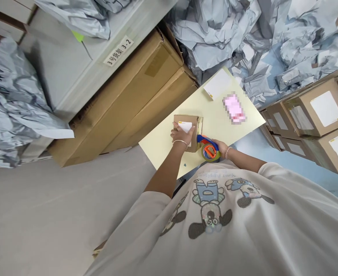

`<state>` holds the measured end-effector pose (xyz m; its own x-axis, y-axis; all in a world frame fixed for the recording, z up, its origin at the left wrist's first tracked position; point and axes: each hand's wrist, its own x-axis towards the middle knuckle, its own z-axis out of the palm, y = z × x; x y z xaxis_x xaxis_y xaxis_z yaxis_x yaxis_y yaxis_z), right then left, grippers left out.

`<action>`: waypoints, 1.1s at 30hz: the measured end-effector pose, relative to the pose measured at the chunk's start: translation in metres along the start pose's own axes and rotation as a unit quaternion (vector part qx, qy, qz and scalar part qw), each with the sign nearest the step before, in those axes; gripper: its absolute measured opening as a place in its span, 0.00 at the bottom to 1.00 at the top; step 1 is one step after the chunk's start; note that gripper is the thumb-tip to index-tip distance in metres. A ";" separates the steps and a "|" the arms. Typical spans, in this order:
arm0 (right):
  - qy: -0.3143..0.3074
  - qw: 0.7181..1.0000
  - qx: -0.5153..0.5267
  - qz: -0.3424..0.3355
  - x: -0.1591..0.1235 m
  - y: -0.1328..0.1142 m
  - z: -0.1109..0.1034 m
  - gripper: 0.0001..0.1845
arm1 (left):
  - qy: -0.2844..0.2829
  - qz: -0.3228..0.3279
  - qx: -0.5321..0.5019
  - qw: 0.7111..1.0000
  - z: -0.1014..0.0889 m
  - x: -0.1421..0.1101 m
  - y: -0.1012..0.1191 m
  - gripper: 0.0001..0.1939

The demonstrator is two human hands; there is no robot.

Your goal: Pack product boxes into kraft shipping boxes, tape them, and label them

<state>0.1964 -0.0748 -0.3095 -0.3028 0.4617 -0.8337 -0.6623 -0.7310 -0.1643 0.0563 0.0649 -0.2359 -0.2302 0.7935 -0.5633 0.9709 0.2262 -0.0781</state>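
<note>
Clearly, left hand (183,135) open, flat on carton (180,120); right hand (221,147) gripping tape dispenser (208,149); pink item (234,108) pixelated.

The left hand (183,135) presses flat, palm down, while the right hand (221,147) curls closed.

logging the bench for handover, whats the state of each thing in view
left hand: flat on small carton
right hand: gripping tape dispenser
tape dispenser: tape roll loaded, beside small carton
small carton: white label on top
white sheet: flat on table
grey mailers: crumpled in heaps
side cartons: stacked, white labels
</note>
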 end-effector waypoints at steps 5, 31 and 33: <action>-0.011 0.997 -0.002 0.079 -0.001 -0.041 -0.022 0.17 | -0.131 0.083 0.065 0.986 -0.017 -0.014 -0.062 0.54; 0.025 0.998 -0.057 0.007 -0.055 -0.067 -0.103 0.16 | -0.014 0.339 0.220 0.915 -0.020 0.031 -0.067 0.78; 0.008 0.999 -0.044 0.013 -0.054 -0.040 -0.084 0.17 | 0.006 0.321 0.212 0.923 -0.011 0.026 -0.062 0.79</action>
<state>0.2966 -0.1121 -0.3021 -0.3081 0.4343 -0.8464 -0.5915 -0.7843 -0.1872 -0.0102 0.0780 -0.2369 0.4026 0.6940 -0.5968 0.8456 -0.5317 -0.0479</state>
